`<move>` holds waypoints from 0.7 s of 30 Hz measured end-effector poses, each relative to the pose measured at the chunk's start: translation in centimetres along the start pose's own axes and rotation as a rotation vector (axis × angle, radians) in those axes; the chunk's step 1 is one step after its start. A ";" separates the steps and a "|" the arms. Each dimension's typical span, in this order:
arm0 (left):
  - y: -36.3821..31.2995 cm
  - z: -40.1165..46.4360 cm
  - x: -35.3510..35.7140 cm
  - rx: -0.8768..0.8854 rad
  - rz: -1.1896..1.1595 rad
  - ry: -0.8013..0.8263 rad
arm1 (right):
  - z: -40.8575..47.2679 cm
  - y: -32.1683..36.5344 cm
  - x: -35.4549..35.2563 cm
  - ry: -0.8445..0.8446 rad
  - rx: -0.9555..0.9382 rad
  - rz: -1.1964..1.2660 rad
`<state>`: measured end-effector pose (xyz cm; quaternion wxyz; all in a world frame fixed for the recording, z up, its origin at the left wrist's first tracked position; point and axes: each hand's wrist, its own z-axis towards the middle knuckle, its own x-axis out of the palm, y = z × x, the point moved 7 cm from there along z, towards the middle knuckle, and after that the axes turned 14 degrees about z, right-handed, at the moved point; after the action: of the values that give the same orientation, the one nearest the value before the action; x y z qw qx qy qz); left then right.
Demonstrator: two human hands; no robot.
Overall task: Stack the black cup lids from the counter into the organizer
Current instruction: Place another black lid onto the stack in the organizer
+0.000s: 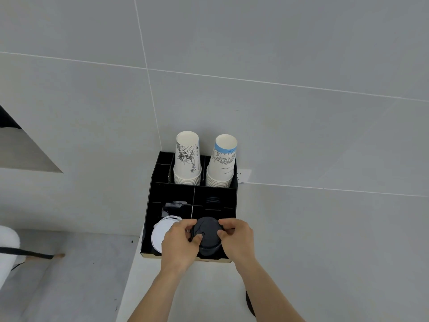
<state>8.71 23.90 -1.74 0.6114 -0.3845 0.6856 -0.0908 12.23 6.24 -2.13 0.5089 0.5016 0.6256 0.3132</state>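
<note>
Black cup lids (207, 231) held by two hands over a black organizer (171, 194) on a pale counter (185, 287).

The left hand (177, 244) and right hand (236, 239) pinch the top lid's rim, fingers closed on it, above the front right compartment. White lids (160, 234) fill the front left compartment; two stacks of paper cups (187, 161) stand upside down at the back.

Black cup lids (207, 231): round, matte, stacked and nested, top lid tilted toward the camera, seated in the front right compartment of the organizer (170, 190). Organizer: black, divided into compartments, standing on the tabletop against the wall.
</note>
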 end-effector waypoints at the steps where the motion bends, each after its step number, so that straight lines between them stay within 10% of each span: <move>1: -0.1 0.0 0.0 0.004 0.002 -0.005 | 0.0 -0.2 -0.1 -0.003 0.021 0.025; 21: -4.5 -2.9 -1.2 0.154 -0.018 -0.128 | -1.7 -0.1 -7.2 -0.187 -0.066 -0.082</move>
<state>7.89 20.56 2.55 0.6810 -0.3476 0.6325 -0.1240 10.45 -0.43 0.57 0.5937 0.4855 0.5847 0.2646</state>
